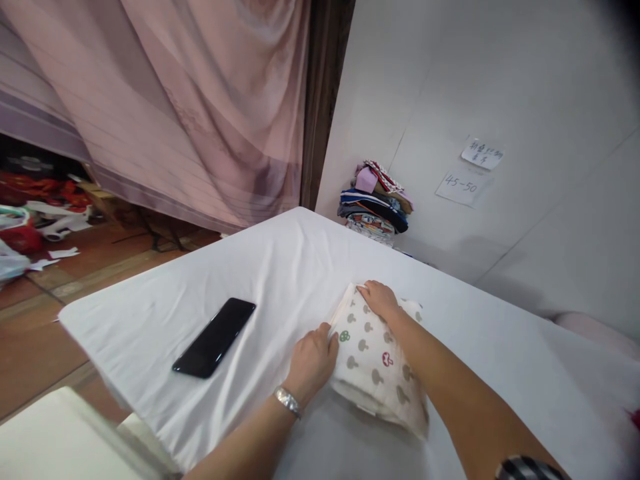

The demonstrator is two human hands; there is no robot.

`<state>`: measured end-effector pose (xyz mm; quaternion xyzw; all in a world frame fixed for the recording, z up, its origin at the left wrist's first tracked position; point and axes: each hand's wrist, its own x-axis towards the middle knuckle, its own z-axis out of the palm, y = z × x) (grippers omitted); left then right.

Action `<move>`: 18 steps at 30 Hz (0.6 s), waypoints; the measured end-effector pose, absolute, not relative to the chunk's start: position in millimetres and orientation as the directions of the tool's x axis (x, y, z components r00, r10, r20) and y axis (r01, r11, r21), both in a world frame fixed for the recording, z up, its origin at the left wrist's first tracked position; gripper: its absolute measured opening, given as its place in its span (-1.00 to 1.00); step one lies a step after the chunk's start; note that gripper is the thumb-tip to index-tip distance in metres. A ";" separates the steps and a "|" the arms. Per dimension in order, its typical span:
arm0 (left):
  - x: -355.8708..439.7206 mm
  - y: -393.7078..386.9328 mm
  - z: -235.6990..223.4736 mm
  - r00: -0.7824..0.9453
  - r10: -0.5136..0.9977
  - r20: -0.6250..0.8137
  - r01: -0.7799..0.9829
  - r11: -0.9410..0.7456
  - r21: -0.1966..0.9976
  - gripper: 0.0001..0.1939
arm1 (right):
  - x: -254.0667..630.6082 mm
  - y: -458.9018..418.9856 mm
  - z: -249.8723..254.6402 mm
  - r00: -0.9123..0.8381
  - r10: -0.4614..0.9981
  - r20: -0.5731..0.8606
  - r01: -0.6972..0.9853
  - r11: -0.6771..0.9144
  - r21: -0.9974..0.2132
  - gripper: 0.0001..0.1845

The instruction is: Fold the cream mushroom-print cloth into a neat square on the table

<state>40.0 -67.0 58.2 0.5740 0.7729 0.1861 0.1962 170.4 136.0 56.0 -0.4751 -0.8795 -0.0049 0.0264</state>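
A folded white cloth (370,363) printed with grey, green and red mushrooms lies on the white-covered table (280,267). My left hand (313,357) pinches its left edge between thumb and fingers, and a silver bracelet circles that wrist. At the far edge my right hand (379,300) grips the cloth near its corner, the forearm crossing over its right side. Part of the cloth is hidden under that arm. The near end of the cloth bulges slightly in layered folds.
A black phone (215,339) lies left of the cloth. Beyond the table's far edge a stack of folded clothes (375,200) stands against the wall. Two paper notes (463,187) hang there. A pink curtain (210,100) hangs behind; a white seat (60,440) stands front left.
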 end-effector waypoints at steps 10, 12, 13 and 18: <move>41.5 -67.0 54.6 -0.254 0.967 -0.027 0.843 0.235 0.485 -0.71 | 150.0 133.1 58.6 -0.647 0.762 0.012 0.758 0.645 -0.100 -0.62; 41.6 -66.7 54.3 -0.258 0.966 -0.017 0.850 0.235 0.472 -0.73 | 146.3 133.8 55.9 -0.637 0.771 0.008 0.767 0.635 -0.095 -0.60; 41.6 -66.7 54.2 -0.258 0.966 -0.013 0.852 0.234 0.468 -0.73 | 145.5 133.9 55.3 -0.632 0.775 0.007 0.771 0.630 -0.092 -0.59; 41.5 -66.9 54.9 -0.263 0.965 -0.007 0.854 0.236 0.463 -0.71 | 147.4 127.4 56.8 -0.611 0.791 0.035 0.788 0.612 -0.068 -0.60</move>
